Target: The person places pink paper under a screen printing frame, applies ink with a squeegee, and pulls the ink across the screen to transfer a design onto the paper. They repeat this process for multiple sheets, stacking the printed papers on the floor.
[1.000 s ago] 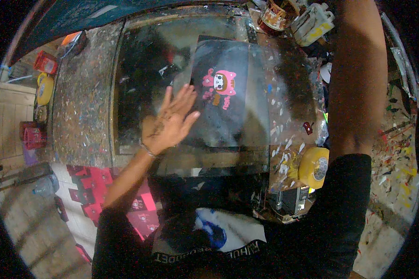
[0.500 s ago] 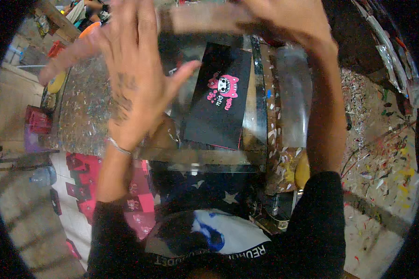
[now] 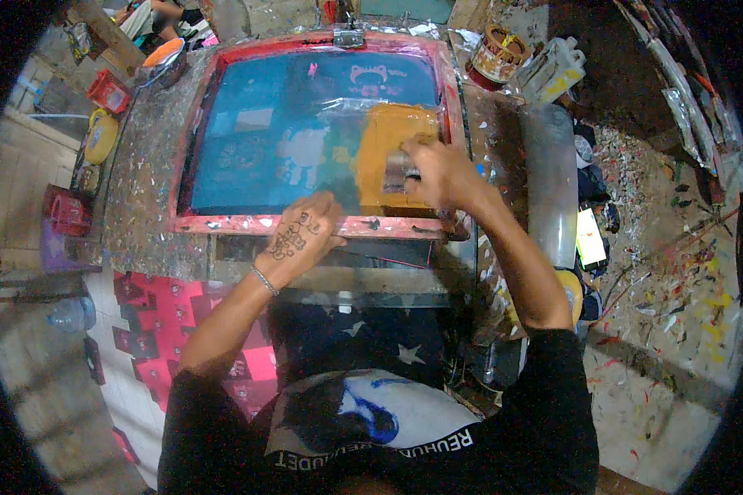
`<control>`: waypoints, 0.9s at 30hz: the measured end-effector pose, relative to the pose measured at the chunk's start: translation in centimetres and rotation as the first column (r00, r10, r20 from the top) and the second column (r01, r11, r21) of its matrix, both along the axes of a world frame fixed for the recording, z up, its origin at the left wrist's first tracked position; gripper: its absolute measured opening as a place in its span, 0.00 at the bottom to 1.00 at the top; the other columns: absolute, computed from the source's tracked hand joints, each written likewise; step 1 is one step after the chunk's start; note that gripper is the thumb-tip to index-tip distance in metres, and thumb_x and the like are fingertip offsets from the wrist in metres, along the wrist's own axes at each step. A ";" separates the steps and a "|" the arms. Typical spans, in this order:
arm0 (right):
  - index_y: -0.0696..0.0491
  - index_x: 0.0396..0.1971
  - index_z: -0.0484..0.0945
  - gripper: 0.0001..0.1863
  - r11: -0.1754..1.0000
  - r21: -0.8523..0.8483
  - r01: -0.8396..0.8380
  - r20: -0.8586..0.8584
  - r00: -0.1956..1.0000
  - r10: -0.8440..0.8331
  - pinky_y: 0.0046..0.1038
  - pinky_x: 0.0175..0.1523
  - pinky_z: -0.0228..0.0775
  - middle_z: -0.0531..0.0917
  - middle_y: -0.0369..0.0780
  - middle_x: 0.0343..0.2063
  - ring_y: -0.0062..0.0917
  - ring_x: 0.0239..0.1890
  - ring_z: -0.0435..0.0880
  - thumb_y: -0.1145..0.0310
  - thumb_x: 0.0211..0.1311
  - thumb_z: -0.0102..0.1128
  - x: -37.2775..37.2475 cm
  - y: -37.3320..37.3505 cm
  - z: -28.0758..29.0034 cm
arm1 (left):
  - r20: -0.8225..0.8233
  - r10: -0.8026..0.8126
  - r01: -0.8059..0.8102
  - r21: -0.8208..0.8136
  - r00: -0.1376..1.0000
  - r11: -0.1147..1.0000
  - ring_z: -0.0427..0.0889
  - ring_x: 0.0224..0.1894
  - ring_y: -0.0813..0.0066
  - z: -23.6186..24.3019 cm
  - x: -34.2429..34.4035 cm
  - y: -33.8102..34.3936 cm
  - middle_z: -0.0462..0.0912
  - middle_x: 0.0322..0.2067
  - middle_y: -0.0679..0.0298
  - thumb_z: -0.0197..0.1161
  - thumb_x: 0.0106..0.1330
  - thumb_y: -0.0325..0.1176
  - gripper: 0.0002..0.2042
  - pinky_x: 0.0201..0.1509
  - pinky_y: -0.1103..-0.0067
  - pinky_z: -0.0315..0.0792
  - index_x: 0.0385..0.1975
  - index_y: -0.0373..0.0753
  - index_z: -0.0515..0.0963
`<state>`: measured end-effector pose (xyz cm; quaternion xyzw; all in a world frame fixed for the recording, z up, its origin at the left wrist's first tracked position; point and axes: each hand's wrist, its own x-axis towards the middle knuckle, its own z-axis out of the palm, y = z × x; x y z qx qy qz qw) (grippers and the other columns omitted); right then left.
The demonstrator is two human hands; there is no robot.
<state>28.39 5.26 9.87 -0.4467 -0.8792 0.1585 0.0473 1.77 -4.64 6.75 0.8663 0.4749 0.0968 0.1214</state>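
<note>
Centrally, a rectangular pinkish-red screen frame (image 3: 231, 223) lies over the paint-spattered bench (image 3: 151, 177), its long axis running left to right; orange ink (image 3: 399, 124) covers the right part of its blue mesh (image 3: 243, 165). The right hand (image 3: 450, 175) has its fingers gripping a small, flat, blurred scraper (image 3: 394, 177) on the ink, long edge running near to far. The left hand (image 3: 303, 235) bends over the near rim, its grip unclear. Paint flecks the floor (image 3: 702, 289) at right.

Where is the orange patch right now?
In the head view, the orange patch lies at the lower right of the blue screen, inside the red frame, partly hidden by the right hand.
</note>
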 end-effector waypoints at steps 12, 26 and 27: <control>0.60 0.49 0.76 0.19 0.981 0.194 0.021 -0.012 1.000 -0.019 0.50 0.52 0.78 0.85 0.54 0.42 0.53 0.46 0.85 0.78 0.55 0.61 -0.4 -5.6 -0.4 | 0.118 -0.025 0.015 0.079 0.993 0.997 0.81 0.50 0.47 -0.4 -0.8 0.0 0.80 0.43 0.50 0.76 0.56 0.40 0.20 0.54 0.59 0.76 0.43 0.35 0.80; 0.58 0.47 0.76 0.19 0.998 0.066 -0.001 -0.114 0.993 0.009 0.48 0.58 0.73 0.84 0.52 0.44 0.54 0.48 0.83 0.73 0.56 0.70 1.6 3.6 -1.2 | 0.124 0.027 -0.033 0.049 0.992 0.998 0.80 0.52 0.48 -0.9 -0.5 -0.2 0.80 0.45 0.50 0.76 0.56 0.39 0.20 0.57 0.60 0.75 0.43 0.35 0.80; 0.58 0.48 0.76 0.20 1.000 0.024 -0.015 -0.098 0.995 0.017 0.48 0.58 0.73 0.84 0.52 0.45 0.54 0.47 0.83 0.74 0.56 0.70 1.4 2.0 -1.1 | 0.124 0.036 -0.041 0.044 0.992 0.998 0.80 0.53 0.48 -0.9 -0.5 -0.4 0.80 0.46 0.50 0.76 0.56 0.40 0.21 0.58 0.60 0.75 0.44 0.35 0.80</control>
